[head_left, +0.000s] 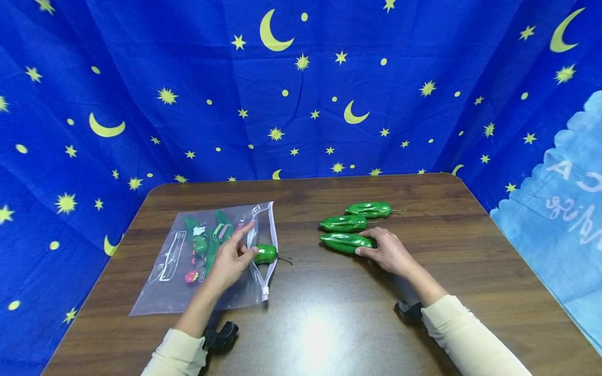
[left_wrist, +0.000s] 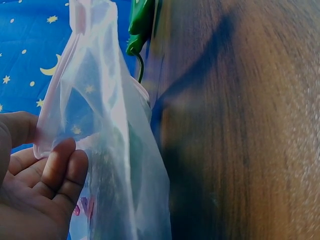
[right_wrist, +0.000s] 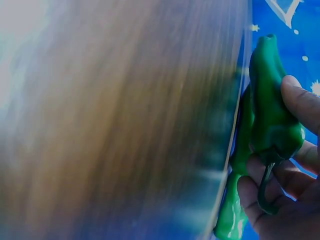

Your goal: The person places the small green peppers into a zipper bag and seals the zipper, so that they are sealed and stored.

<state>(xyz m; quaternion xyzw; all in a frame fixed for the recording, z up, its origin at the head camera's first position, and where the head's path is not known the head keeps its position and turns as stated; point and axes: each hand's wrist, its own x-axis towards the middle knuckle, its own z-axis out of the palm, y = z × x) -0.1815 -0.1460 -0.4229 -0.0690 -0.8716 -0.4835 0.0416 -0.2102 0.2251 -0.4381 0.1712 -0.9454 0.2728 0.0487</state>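
Observation:
A clear zip bag (head_left: 177,292) with printed pictures lies at left, its zip mouth facing right. In the head view, long green shapes show through it, and a green pepper (head_left: 267,254) sits in the mouth with its stem poking out. My left hand (head_left: 229,261) is at the raised mouth, index finger stretched out; in the left wrist view its fingers hold the zip edge (left_wrist: 52,107). With thumb and fingers my right hand (head_left: 388,250) grips the stem end of the nearest green pepper (head_left: 340,242), whose stem (right_wrist: 266,187) hangs toward the palm.
Two more green peppers, a middle one (head_left: 343,223) and a far one (head_left: 369,210), lie just beyond the gripped one. The brown wooden table (head_left: 320,292) backs onto a blue curtain (head_left: 310,130) with moons and stars. A light blue cloth (head_left: 559,235) hangs at right.

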